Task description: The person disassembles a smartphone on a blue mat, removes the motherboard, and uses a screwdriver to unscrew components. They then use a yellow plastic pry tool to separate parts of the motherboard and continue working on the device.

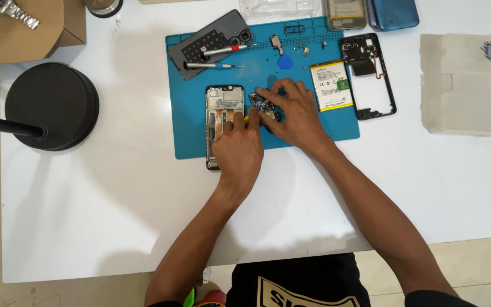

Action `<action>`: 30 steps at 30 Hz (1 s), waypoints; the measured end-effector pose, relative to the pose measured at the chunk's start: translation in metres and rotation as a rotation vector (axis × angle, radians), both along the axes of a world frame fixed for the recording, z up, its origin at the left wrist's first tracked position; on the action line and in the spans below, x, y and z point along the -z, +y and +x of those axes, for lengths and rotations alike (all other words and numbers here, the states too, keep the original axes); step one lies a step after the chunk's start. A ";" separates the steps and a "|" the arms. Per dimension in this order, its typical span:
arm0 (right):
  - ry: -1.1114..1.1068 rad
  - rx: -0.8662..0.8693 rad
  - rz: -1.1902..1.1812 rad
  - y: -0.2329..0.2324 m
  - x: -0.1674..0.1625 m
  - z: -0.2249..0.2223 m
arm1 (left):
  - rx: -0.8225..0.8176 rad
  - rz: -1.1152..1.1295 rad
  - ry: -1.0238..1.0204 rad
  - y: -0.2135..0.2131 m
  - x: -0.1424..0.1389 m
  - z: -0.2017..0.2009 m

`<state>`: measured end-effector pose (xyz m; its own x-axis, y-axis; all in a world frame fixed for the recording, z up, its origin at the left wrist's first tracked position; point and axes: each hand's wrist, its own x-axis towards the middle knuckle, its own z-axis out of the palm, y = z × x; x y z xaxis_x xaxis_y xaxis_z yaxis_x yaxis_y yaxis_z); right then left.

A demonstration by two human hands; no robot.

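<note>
Two hands: both over blue mat (191, 142) on white counter (115, 199).
Left hand (238, 149): fingers curled narrow, resting on lower part of opened phone frame (218, 108); a small yellow bit shows at the fingertips, prob. a tool tip, can't tell if it's gripped.
Right hand (294, 113): fingers spread flat, pinning small circuit board (261, 104) to mat, just beside the frame.
Done so far: phone looks well stripped. Grey back cover (211, 42) off, battery (331, 85) out, black inner frame (367, 77) off & lying half on mat edge, board out of chassis.
Left: judging by layout, work on the board itself is in progress; nothing is back together yet.
Tools: 2 slim metal screwdrivers (214, 65) lie on back cover, untouched; blue pick (285, 61) near mat top.
Materials: mat = matte rubbery w/ moulded tray slots; battery = flat white rectangle, glossy label; frame = thin metal w/ coppery strips; board = dense, blue-green.
Around: round black lamp base (52, 105) at left, pale foam block (465, 84) at right, well apart.
</note>
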<state>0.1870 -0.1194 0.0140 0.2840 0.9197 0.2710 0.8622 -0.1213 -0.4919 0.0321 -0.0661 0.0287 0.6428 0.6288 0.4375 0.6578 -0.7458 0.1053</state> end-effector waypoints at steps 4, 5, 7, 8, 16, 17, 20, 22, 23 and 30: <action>-0.008 -0.007 0.005 -0.001 0.002 0.000 | 0.020 -0.006 -0.041 0.003 0.001 0.004; -0.015 -0.013 0.021 -0.001 0.003 0.001 | 0.010 -0.014 -0.042 0.003 0.001 0.005; -0.018 -0.011 0.030 0.000 0.003 0.002 | 0.007 -0.018 -0.038 0.003 0.000 0.004; -0.009 -0.006 0.018 0.000 0.003 0.002 | 0.009 -0.019 -0.027 0.001 -0.001 0.001; -0.003 -0.003 -0.004 0.001 0.003 0.001 | 0.016 -0.025 -0.025 0.004 -0.004 0.001; 0.002 -0.001 -0.003 0.001 0.003 0.001 | 0.018 -0.026 -0.023 0.004 -0.004 0.000; 0.012 0.008 -0.012 0.002 0.002 0.001 | 0.026 -0.041 -0.021 0.003 -0.005 -0.002; 0.016 0.009 -0.021 0.002 0.002 0.001 | 0.028 -0.048 -0.028 0.003 -0.006 -0.002; 0.013 0.007 -0.025 0.002 0.002 0.001 | 0.029 -0.048 -0.039 0.004 -0.006 -0.001; 0.006 -0.004 0.013 0.000 0.001 0.001 | 0.025 -0.044 -0.031 0.002 -0.007 -0.003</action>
<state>0.1881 -0.1193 0.0131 0.2821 0.9171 0.2817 0.8598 -0.1115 -0.4983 0.0294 -0.0640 0.0355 0.6449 0.6316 0.4304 0.6349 -0.7562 0.1583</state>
